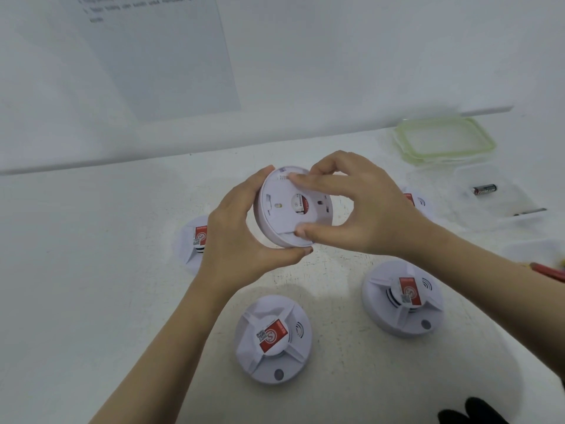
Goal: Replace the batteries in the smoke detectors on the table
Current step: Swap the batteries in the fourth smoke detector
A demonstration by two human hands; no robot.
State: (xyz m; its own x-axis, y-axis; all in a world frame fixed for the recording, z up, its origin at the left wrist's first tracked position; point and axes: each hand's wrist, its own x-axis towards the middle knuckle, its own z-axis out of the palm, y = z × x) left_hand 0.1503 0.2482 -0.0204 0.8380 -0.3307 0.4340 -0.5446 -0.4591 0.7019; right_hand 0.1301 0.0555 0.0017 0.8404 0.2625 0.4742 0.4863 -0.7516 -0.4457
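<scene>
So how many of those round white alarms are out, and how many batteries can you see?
Held smoke detector: 1
Resting smoke detectors: 4
Battery: 1
Total: 6
A slim dark thing near the battery is too blurred to call.

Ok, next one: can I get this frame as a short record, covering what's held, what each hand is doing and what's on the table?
held: smoke detector, lifted off the table, back toward the camera
left hand: grips its rim
right hand: thumb and fingers pinch the back plate
lying on table: front detector, right detector, left detector partly behind the left hand, far detector behind the right hand
battery: in a clear tub
lid: green-rimmed, far right
</scene>
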